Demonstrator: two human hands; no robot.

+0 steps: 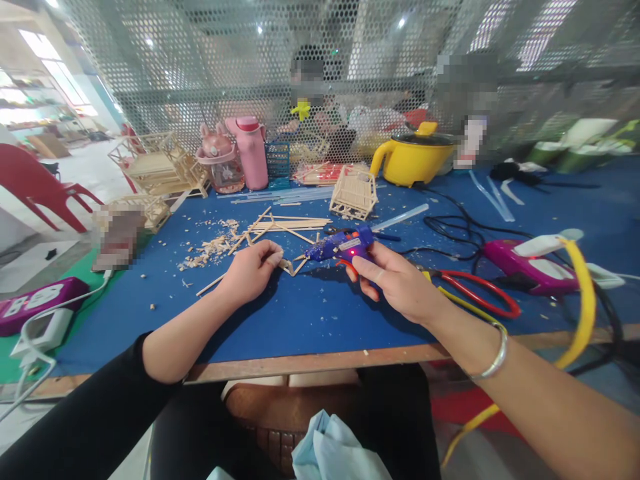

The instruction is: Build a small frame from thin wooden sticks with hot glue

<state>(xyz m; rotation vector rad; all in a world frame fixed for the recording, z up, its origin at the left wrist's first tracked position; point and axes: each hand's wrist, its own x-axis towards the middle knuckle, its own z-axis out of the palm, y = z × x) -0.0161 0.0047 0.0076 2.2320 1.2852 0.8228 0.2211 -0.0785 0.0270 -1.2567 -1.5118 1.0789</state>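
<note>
My right hand [390, 277] is wrapped round a blue hot glue gun [345, 245] with a red trigger and a small red light. A clear glue stick [403, 217] is at its rear end. The nozzle points left, close to a small frame of wooden sticks [299, 267]. My left hand [255, 267] pinches this stick frame at its left side; the fingertips partly hide it. Just behind it, several loose wooden sticks [300, 222] lie in a pile. Short cut stick bits [213, 250] are scattered to the left of it.
A finished-looking stick model [354, 193] and a yellow electric pot [417, 160] stand at the back. Red-handled pliers [485, 293], black cables [457, 227] and a purple power strip [533, 267] lie right. A pink thermos [251, 153] stands before the perforated metal screen [210, 67].
</note>
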